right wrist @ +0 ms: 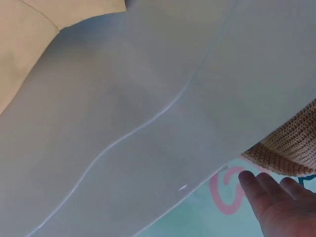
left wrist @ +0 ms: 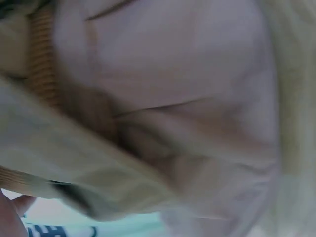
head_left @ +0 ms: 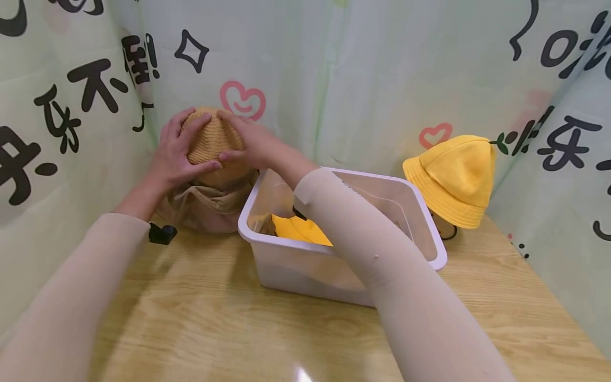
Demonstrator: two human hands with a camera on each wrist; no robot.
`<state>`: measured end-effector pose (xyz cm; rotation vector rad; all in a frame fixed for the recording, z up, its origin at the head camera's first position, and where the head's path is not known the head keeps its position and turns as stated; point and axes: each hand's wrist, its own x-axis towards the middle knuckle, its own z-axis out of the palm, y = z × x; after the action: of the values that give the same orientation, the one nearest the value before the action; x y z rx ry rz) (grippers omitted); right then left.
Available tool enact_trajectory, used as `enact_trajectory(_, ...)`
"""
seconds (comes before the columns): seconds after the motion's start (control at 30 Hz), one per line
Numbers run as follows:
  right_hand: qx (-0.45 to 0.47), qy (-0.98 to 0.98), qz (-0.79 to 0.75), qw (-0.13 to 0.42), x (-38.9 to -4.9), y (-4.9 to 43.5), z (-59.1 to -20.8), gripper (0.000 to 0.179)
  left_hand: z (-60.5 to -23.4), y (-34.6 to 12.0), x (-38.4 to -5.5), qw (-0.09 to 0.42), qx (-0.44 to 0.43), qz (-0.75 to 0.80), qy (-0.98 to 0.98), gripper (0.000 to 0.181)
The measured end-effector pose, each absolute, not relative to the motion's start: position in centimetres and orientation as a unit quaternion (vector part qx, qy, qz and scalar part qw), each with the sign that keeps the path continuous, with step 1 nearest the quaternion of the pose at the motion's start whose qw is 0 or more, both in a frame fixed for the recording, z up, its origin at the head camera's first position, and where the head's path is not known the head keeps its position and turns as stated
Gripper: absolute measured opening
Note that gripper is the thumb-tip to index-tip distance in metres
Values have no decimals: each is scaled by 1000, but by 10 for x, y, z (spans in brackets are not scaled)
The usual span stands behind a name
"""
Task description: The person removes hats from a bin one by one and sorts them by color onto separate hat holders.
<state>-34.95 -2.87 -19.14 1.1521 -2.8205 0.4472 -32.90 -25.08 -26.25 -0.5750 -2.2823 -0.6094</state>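
Note:
A tan knitted hat sits on a rounded brown form at the back left, and both hands cup it from opposite sides. My left hand spreads its fingers over the hat's left side, its thumb along the lower front. From the right, my right hand lays its fingers near the top, thumb tip at the front. Beneath the knitted hat bunches a brownish cloth hat, whose folds fill the left wrist view. The right wrist view shows the right fingers close to the knitted brim.
A white plastic bin stands at the middle, under the right forearm, with a yellow cloth item inside. Right of it, a yellow bucket hat with a green sprout sits on a stand. Printed curtains enclose the wooden table.

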Motion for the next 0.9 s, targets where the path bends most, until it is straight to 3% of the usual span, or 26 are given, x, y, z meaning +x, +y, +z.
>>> enact_trajectory(0.43, 381, -911, 154, 30, -351, -33, -192, 87, -245, -252, -325, 273, -214, -226, -910, 91)
enact_trajectory(0.9, 374, -915, 151, 23, -354, -40, -198, 88, -257, -262, -334, 294, -220, -270, -890, 93)
